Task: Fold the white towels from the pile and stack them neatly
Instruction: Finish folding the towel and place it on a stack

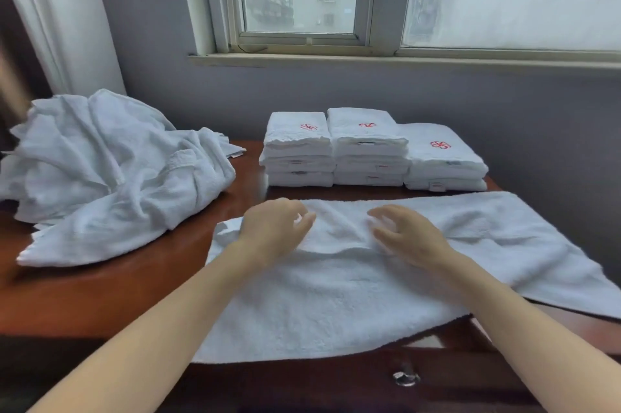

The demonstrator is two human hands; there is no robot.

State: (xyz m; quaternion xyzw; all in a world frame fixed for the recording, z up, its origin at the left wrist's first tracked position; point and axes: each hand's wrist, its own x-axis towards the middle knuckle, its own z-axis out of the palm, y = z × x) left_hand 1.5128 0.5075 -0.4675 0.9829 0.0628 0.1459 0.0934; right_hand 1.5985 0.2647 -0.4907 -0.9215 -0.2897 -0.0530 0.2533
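Note:
A white towel lies spread across the front of the wooden table, its near edge hanging over the table's front. Both of my hands hover over its middle, near the far edge. My left hand has loosely curled fingers and holds nothing. My right hand is the same, its fingertips close to a wrinkle in the cloth. A heap of unfolded white towels fills the table's left side. Three stacks of folded towels with red emblems stand in a row at the back.
A grey wall and a window sill rise behind the table. A white curtain hangs at the left. A metal drawer knob shows below the table's front edge. Bare wood lies between the heap and the spread towel.

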